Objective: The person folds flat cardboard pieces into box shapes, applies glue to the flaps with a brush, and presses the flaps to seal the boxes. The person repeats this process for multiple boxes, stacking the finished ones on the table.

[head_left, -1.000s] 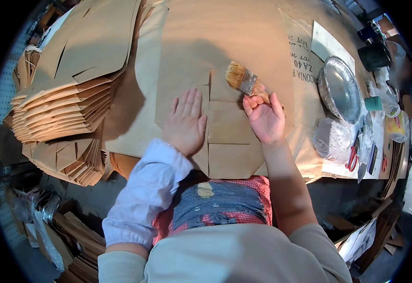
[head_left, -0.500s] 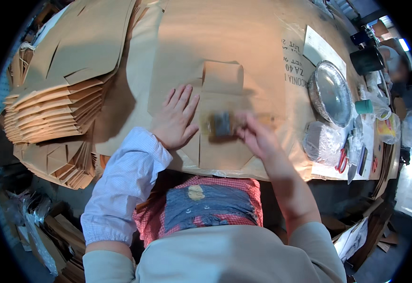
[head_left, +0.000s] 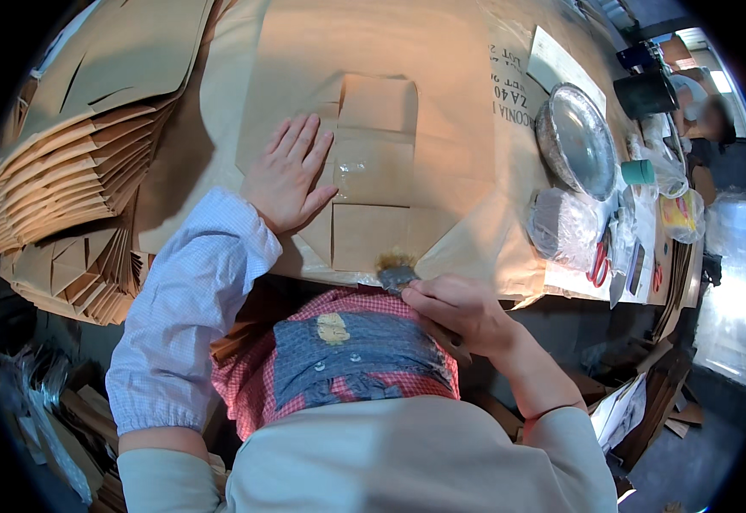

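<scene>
A brown paper bag lies on the paper-covered table, its near end folded into flaps. Across its middle flap shows a wet, shiny patch. My left hand rests flat on the paper beside the flaps, fingers spread. In my right hand is a flat brush, gripped by its handle. Its bristles touch or hover just over the near edge of the folded bag; I cannot tell which.
Stacked folded paper bags fan out at the left. On the right stand a metal bowl, a plastic-wrapped bundle, red-handled scissors, a knife and a green-capped bottle. A white sheet lies behind the bowl.
My right hand has drawn the brush from the bag's middle toward me, to the near edge. The left hand stays flat on the paper. The whole view has shifted slightly.
</scene>
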Action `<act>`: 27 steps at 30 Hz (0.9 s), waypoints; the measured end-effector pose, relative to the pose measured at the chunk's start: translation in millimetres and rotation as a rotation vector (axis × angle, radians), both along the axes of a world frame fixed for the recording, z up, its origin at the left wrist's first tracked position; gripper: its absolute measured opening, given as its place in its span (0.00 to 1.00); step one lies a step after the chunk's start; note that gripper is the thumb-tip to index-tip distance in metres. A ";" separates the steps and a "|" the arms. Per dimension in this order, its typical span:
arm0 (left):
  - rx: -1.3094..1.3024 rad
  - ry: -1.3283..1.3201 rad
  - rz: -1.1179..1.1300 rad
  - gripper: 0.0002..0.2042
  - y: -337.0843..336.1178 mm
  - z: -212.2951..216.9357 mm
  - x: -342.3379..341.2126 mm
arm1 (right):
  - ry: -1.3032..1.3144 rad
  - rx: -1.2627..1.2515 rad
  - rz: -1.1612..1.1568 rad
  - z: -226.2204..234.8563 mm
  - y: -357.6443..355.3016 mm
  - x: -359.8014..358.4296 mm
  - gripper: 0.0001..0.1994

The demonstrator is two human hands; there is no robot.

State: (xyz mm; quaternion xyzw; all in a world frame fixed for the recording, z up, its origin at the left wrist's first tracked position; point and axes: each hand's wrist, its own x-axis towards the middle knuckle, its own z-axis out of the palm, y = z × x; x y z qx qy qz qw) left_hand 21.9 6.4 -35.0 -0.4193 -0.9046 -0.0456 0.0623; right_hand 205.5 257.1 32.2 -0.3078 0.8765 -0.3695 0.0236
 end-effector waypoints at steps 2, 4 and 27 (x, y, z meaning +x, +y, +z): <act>0.117 -0.115 -0.057 0.29 -6.3 -2.6 -6.6 | -0.007 -0.153 -0.040 2.2 -8.3 -11.7 0.13; 0.263 -0.265 -0.087 0.25 -16.7 -10.3 -22.9 | -0.009 -0.364 -0.100 1.6 -18.8 -29.1 0.11; 0.377 -0.141 -0.012 0.16 -3.4 -16.1 -14.6 | 0.234 0.154 -0.246 1.7 -1.3 -4.4 0.08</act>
